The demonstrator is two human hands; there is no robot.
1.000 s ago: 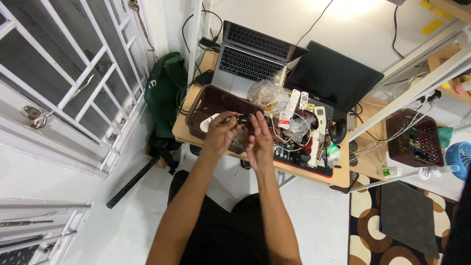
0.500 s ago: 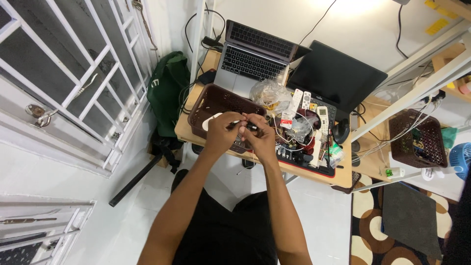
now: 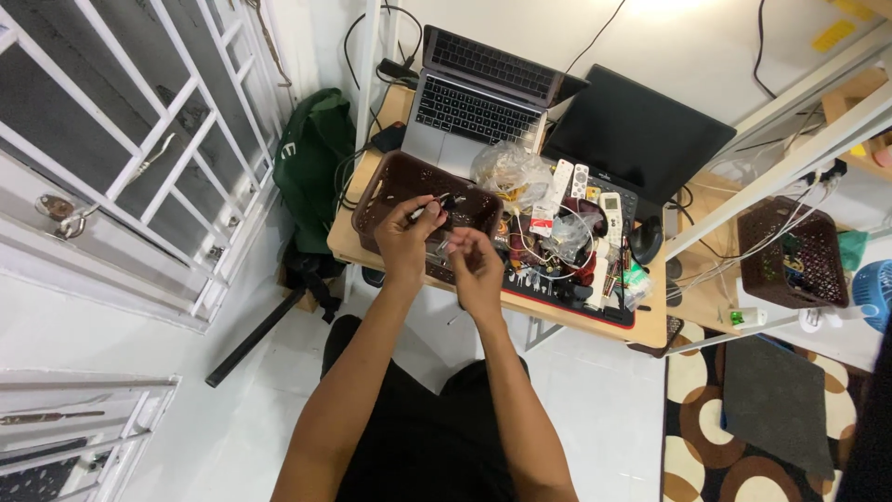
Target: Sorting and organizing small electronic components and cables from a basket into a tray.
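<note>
Left grip [image 3: 406, 238] pinches a small dark cable end [image 3: 437, 208].

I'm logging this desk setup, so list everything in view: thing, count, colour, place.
small dark item: one, black with pale tip, pinched in the left hand over the basket
basket: one, dark brown, desk's left end
second basket: one, dark brown, far right
laptop: one, silver, open, back of desk
dark flat screen: one, black, right of laptop
plastic bag: one, clear, crumpled, mid-desk
remote controls: about three, white, mid-desk
mouse: one, black, desk's right
bag: one, green, floor left of desk
window grille: one, white, left
rug: one, brown and cream circles, lower right
left hand: closed on the small item
right hand: fingers curled; grip unclear
</note>
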